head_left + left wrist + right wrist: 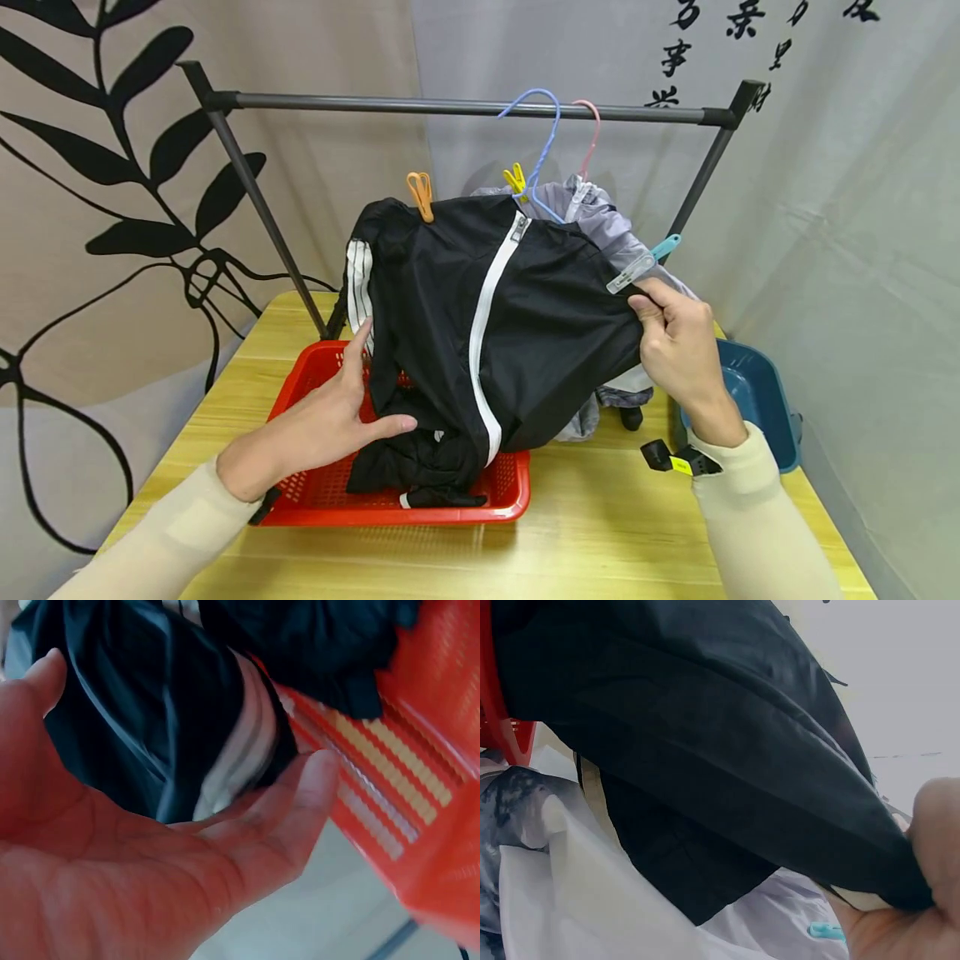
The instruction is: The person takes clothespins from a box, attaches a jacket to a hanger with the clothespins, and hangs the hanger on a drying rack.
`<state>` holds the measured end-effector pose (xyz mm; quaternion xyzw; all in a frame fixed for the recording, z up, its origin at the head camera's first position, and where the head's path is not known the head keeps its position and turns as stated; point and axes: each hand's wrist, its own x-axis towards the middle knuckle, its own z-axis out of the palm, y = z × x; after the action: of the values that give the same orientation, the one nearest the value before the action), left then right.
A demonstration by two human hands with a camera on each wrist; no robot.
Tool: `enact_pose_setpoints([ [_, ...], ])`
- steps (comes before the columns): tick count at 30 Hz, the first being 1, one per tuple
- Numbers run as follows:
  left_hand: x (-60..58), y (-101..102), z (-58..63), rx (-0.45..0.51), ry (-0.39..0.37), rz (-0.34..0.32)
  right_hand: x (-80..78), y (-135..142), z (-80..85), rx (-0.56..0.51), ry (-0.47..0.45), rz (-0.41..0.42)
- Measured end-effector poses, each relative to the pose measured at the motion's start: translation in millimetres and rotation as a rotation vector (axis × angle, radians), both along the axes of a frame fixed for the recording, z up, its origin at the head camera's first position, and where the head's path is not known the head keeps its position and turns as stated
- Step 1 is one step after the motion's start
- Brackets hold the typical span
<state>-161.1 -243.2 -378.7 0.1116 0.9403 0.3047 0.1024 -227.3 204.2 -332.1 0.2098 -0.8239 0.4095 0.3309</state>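
A black jacket (435, 283) with a white zip strip and white sleeve stripes hangs from a blue hanger (550, 150), its lower part drooping into a red basket (412, 518). My right hand (678, 346) pinches the jacket's right edge, just below a teal clothespin (645, 263); the black cloth (705, 750) stretches away from it in the right wrist view. At the striped left side, my left hand (330, 421) has thumb and fingers spread apart. Its fingers (319, 780) lie right by the striped sleeve (251, 735). An orange clothespin (422, 196) sits on the left shoulder.
A dark metal rack's bar (337, 103) spans the wooden table (600, 550). Behind the jacket, a pale grey garment (615, 218) hangs on a pink hanger (595, 125). A yellow clothespin (516, 178) is near the collar. A blue basket (757, 400) stands at right.
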Motion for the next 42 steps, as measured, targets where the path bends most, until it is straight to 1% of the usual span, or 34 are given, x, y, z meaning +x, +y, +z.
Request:
enact_pose_setpoints([
  [3, 5.0, 12, -4.9, 0.007, 0.008, -0.047, 0.9, 2, -3.3, 0.01, 0.01, -0.009],
  [6, 10.0, 25, -8.8, -0.009, -0.009, -0.071, 2.5, 3, -6.0, 0.013, 0.021, -0.017],
  [11, 19.9, 49, -8.9, -0.032, -0.058, -0.091, 4.8, 4, -9.1, 0.027, 0.042, -0.041],
  [13, 23.1, 58, -9.2, -0.041, -0.062, -0.108, 5.8, 5, -9.8, 0.031, 0.051, -0.051],
  [17, 26.0, 74, -11.8, -0.08, -0.067, -0.139, 8.5, 5, -10.5, 0.035, 0.068, -0.058],
  [18, 26.1, 77, -12.3, -0.099, -0.059, -0.145, 9.2, 4, -10.7, 0.037, 0.074, -0.06],
  [21, 25.4, 85, -13.9, -0.144, -0.05, -0.146, 10.8, 3, -11.2, 0.038, 0.091, -0.063],
  [24, 24.9, 89, -13.5, -0.175, -0.041, -0.154, 11.5, 2, -11.8, 0.041, 0.108, -0.065],
  [27, 27.1, 89, -11.1, -0.183, -0.05, -0.183, 11.9, 1, -12.3, 0.045, 0.118, -0.061],
  [30, 32.5, 88, -7.4, -0.19, -0.069, -0.237, 12.4, -1, -12.5, 0.056, 0.121, -0.056],
  [32, 36.6, 87, -5.2, -0.204, -0.069, -0.285, 12.8, -1, -12.0, 0.061, 0.123, -0.056],
  [35, 40.9, 86, -3.4, -0.208, -0.058, -0.331, 13.2, -1, -11.3, 0.059, 0.127, -0.061],
  [37, 42.6, 85, -2.8, -0.211, -0.063, -0.336, 13.4, -1, -11.2, 0.054, 0.127, -0.06],
  [42, 44.9, 80, -3.3, -0.203, -0.125, -0.288, 13.2, -1, -12.1, 0.057, 0.122, -0.046],
])
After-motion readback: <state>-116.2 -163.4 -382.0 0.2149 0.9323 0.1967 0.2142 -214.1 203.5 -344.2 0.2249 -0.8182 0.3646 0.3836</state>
